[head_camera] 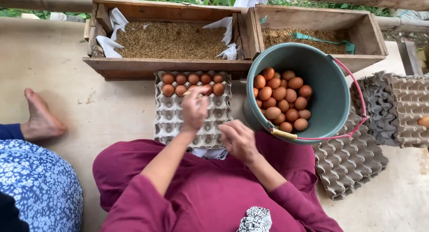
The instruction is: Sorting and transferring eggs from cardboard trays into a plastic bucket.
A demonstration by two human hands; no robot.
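The left hand reaches forward over the grey pulp egg tray, fingers curled down above the tray's second row; whether it grips an egg underneath cannot be told, since the palm covers whatever lies below. Just beyond its fingertips sit the brown eggs in the tray, filling the far row and part of the next, some of them touching the hand's knuckle side. The cups nearer than the hand, toward the person's lap, are bare.

The right hand rests at the near right corner of the same tray, fingers loosely bent and holding nothing that shows, its fingertips touching the tray's edge. Just to the right of this hand stands a green bucket tilted toward the person, with a pink wire handle hanging on its far side and a heap of brown eggs in the bucket inside. Under and beyond the bucket, further right, lie stacked grey egg trays, and more past those.

Ahead of both hands, past the tray, stand two wooden boxes: one filled with rice husk and one further right. Well to the left of the left hand is another person's bare foot
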